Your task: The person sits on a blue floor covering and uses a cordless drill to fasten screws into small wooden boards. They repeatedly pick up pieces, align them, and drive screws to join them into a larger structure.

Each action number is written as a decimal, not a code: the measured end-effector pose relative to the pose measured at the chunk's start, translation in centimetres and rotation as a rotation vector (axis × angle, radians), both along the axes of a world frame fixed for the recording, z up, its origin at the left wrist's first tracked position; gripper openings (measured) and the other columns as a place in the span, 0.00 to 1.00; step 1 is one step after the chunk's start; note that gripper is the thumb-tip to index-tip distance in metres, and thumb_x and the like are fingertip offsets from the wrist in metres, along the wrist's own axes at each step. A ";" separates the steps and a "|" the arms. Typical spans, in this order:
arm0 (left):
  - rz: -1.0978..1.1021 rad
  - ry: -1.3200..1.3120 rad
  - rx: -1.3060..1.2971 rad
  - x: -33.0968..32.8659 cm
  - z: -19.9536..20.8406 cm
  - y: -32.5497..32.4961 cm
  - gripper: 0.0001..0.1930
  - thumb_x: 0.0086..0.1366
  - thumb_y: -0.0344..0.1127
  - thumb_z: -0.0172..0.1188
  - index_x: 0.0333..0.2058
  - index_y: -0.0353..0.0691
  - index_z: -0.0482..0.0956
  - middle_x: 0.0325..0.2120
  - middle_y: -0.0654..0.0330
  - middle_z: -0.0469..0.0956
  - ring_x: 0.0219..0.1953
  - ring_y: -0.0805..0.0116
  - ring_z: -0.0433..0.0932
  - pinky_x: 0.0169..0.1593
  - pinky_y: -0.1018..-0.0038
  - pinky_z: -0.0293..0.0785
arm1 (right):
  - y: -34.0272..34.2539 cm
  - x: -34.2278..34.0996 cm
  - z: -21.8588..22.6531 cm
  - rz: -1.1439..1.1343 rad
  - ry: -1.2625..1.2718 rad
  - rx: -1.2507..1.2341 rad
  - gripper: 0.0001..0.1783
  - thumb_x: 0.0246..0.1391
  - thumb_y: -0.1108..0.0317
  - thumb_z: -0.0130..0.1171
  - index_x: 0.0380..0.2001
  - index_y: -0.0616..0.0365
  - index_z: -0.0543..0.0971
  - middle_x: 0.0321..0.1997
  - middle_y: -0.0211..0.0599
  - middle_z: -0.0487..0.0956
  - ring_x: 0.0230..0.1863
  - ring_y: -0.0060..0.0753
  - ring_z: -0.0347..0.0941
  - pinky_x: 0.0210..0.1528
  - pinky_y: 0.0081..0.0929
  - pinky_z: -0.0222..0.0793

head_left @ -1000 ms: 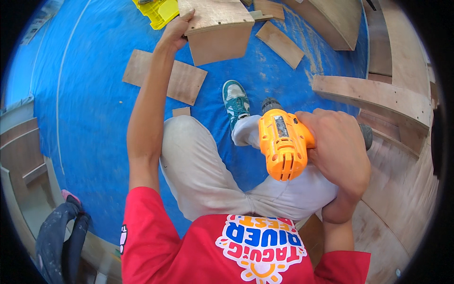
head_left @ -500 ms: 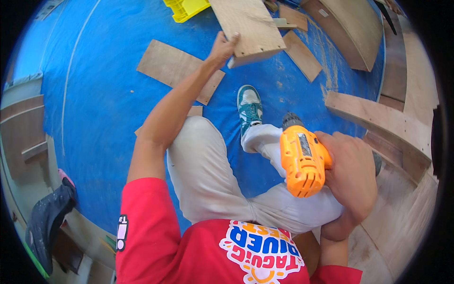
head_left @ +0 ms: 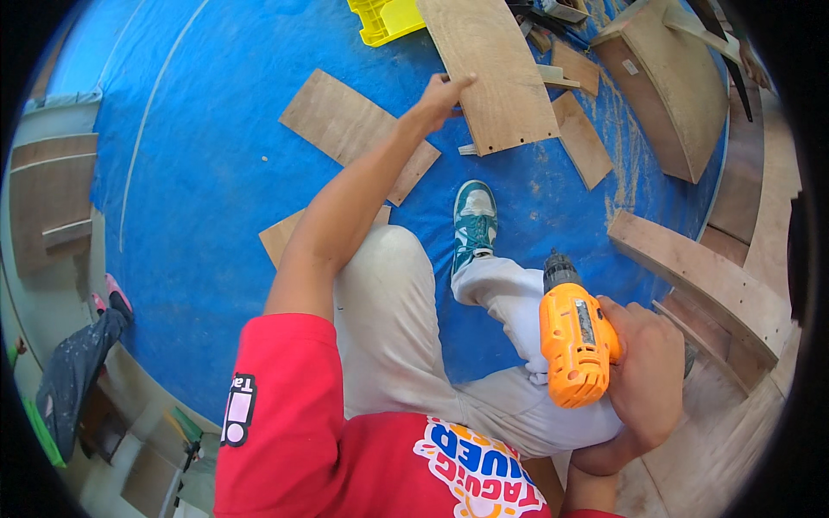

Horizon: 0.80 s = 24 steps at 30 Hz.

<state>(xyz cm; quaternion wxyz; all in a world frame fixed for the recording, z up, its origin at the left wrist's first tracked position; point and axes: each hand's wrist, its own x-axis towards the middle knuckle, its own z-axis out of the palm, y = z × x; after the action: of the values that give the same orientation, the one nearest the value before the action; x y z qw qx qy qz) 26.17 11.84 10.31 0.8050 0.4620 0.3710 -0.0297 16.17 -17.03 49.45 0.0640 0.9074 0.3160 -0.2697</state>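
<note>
My left hand (head_left: 442, 102) grips the left edge of a plywood board (head_left: 501, 73), thumb on its upper face and fingers partly hidden beneath. Small dark screw heads or holes line the board's near end, and a narrow pale edge shows under its near left corner. In my right hand (head_left: 643, 367) is an orange cordless drill (head_left: 577, 350), held by its handle above my bent leg. Its black chuck (head_left: 560, 268) points away from me; whether a bit sits in it is hard to make out.
Plywood pieces (head_left: 345, 121) lie on the blue floor sheet (head_left: 199, 224). A yellow plastic case (head_left: 386, 22) is at the top, and a large wooden box (head_left: 669, 95) at the far right. Curved wooden frames (head_left: 699, 285) stand right. Another person's leg (head_left: 78, 371) shows at left.
The board has tipped so its broad face shows more and its near end less. My left hand has shifted its hold along the edge. The drill sits slightly lower in view.
</note>
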 end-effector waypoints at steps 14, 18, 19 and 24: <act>0.310 0.645 0.894 -33.8 -7.4 11.2 0.46 0.55 0.50 0.77 0.64 0.29 0.65 0.59 0.36 0.71 0.61 0.44 0.72 0.63 0.57 0.69 | -0.1 -0.4 0.7 0.026 0.023 0.051 0.45 0.40 0.58 0.83 0.61 0.60 0.74 0.48 0.46 0.79 0.51 0.42 0.77 0.56 0.34 0.72; 0.217 1.086 0.908 -42.9 -6.9 6.4 0.59 0.50 0.59 0.78 0.71 0.30 0.56 0.69 0.27 0.54 0.74 0.34 0.50 0.70 0.45 0.58 | -0.8 -0.1 -1.2 -0.412 0.092 -0.133 0.43 0.43 0.56 0.82 0.60 0.60 0.74 0.51 0.46 0.78 0.52 0.40 0.76 0.51 0.34 0.76; 0.172 1.213 0.850 -43.5 -6.9 5.1 0.62 0.50 0.61 0.78 0.72 0.31 0.54 0.71 0.27 0.50 0.76 0.34 0.44 0.71 0.43 0.56 | -0.6 0.3 -0.6 -0.237 0.074 -0.157 0.42 0.44 0.56 0.82 0.60 0.60 0.74 0.51 0.46 0.78 0.51 0.41 0.77 0.49 0.34 0.76; -0.086 0.912 1.265 -41.8 -7.6 -1.4 0.68 0.49 0.66 0.75 0.76 0.36 0.43 0.74 0.29 0.41 0.77 0.32 0.36 0.75 0.40 0.44 | 1.3 0.1 -0.4 -0.103 0.016 -0.039 0.30 0.49 0.59 0.74 0.53 0.61 0.79 0.40 0.48 0.82 0.40 0.45 0.80 0.43 0.36 0.75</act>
<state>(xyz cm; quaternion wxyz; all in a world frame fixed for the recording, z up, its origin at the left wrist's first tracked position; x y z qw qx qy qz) -15.63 10.46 2.76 0.1546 0.7892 0.5936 -0.0306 16.31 -15.72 49.04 0.0650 0.9188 0.2643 -0.2858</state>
